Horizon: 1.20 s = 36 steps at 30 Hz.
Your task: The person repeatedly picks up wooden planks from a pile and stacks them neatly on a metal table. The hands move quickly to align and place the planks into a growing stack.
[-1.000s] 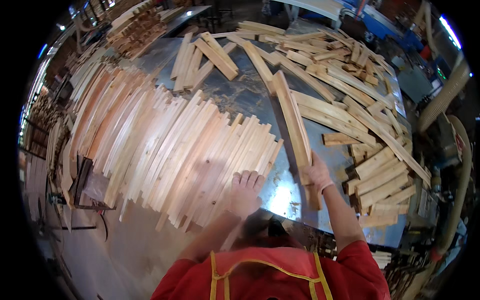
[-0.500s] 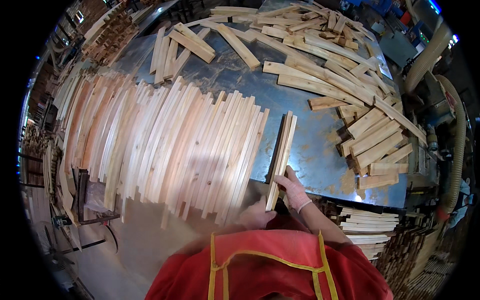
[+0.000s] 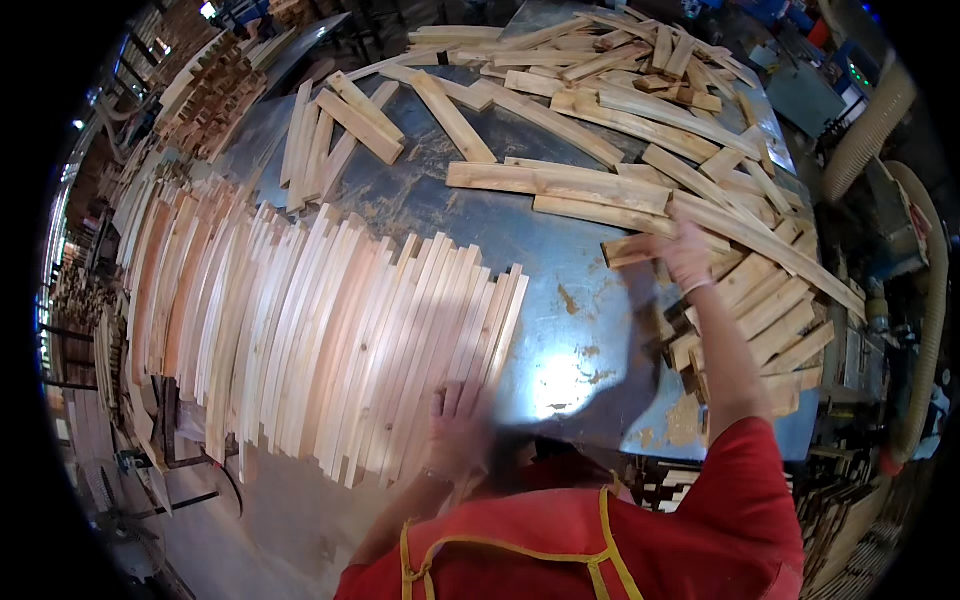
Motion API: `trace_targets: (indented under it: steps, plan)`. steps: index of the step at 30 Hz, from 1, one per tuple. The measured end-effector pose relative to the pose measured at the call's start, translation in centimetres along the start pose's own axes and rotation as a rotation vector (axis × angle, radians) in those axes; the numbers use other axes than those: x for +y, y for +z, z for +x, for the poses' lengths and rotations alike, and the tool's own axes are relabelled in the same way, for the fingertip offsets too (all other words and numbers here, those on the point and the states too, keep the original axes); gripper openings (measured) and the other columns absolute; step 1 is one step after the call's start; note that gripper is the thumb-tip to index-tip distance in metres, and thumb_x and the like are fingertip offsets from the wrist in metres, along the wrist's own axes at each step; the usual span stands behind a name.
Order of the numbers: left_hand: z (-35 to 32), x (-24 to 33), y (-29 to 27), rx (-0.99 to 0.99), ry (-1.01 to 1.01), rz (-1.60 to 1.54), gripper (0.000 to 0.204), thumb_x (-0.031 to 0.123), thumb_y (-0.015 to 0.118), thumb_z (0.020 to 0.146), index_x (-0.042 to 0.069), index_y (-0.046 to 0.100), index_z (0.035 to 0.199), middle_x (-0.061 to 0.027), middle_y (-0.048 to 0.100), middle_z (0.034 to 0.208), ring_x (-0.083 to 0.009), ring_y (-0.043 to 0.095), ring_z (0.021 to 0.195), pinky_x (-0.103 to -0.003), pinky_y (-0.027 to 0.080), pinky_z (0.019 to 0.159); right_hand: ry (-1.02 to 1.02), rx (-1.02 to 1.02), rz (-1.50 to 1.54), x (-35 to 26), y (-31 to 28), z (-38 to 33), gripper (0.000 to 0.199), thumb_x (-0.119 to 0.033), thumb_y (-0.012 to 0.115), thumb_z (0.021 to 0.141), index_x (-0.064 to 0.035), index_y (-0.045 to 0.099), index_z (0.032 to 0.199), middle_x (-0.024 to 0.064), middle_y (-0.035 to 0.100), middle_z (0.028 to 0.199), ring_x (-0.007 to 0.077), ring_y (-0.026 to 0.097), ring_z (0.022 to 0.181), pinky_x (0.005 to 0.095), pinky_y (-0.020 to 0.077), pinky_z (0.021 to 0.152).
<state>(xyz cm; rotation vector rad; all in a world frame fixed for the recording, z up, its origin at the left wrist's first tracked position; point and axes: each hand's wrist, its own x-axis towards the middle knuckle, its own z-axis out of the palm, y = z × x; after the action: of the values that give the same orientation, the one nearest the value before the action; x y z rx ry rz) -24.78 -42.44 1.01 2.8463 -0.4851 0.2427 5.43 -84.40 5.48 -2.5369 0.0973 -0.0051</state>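
Note:
My left hand (image 3: 460,435) rests at the near right part of a row of pale wooden strips (image 3: 330,340) laid side by side. Its fingers lie apart on the strips, somewhat blurred. On the right, my right hand (image 3: 686,255) reaches over the metal table (image 3: 570,290) and is closed at the right end of a long wooden board (image 3: 560,182). That board lies slantwise across other boards. Just below it is another board (image 3: 600,213), partly under my right hand. My fingertips are partly hidden against the wood.
A loose heap of boards (image 3: 640,120) covers the table's far side. Shorter blocks (image 3: 770,300) are stacked beneath my right forearm. Several boards (image 3: 350,120) lie at the back left. A ribbed hose (image 3: 920,330) hangs at the right. Stacked timber (image 3: 205,100) stands far left.
The wooden piece both hands held has been let go and stands against the row's right end. My right hand has reached to the heap; the long board has shifted left. My left hand has moved left.

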Motion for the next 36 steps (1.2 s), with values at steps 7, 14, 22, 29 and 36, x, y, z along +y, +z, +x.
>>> trace_targets:
  steps: [7,14,22,29,36]
  plan:
    - [1.5,0.2,0.2,-0.01,-0.077,-0.044,0.054,0.022,0.076,0.072,0.01,0.071,0.124,-0.012,0.064,0.126,-0.0365,0.062,0.116,-0.054,0.049,0.095,0.134,-0.319,-0.766,8.0,-5.9,11.1,0.087,-0.045,0.092,0.078,-0.0091,0.059,0.151,0.0221,0.066,0.153,0.0423,0.061,0.14,0.0509,0.0473,0.119]
    - [1.1,0.0,0.1,0.01,-0.09,-0.041,0.058,0.024,0.076,0.067,0.009,0.071,0.124,-0.0113,0.066,0.128,-0.0335,0.063,0.121,-0.054,0.051,0.096,0.196,-0.666,0.594,2.0,-3.7,4.4,0.057,-0.052,0.077,0.101,-0.0004,0.072,0.125,0.0116,0.077,0.106,0.0214,0.073,0.087,0.0393,0.0632,0.079]
    - [-2.3,-1.3,2.2,-0.113,-0.141,-0.155,0.067,0.038,0.073,0.093,0.014,0.06,0.154,-0.0135,0.055,0.159,-0.038,0.046,0.152,-0.058,0.034,0.126,0.215,-0.41,0.566,-2.6,15.1,-15.0,0.055,-0.049,0.064,0.11,0.0009,0.068,0.134,0.0121,0.074,0.1,0.0226,0.068,0.085,0.0378,0.0587,0.08]
    - [-14.3,-5.8,2.1,0.041,-0.628,0.318,0.076,0.046,0.058,0.105,0.014,0.041,0.172,-0.0189,0.044,0.172,-0.037,0.045,0.153,-0.06,0.033,0.129,0.337,-0.658,0.927,-13.2,18.2,-27.1,0.078,-0.038,0.077,0.105,0.0045,0.047,0.163,0.0091,0.07,0.123,0.0165,0.065,0.108,0.0321,0.0541,0.096]
    - [-24.9,-10.2,-1.4,1.147,-1.64,-1.489,0.048,0.025,0.078,0.098,0.008,0.063,0.141,-0.0086,0.07,0.118,-0.0242,0.072,0.1,-0.044,0.064,0.086,0.311,-0.329,0.763,-11.6,20.2,-26.6,0.089,-0.037,0.077,0.105,0.0083,0.036,0.169,0.0188,0.07,0.141,0.0275,0.067,0.126,0.0389,0.0521,0.111]
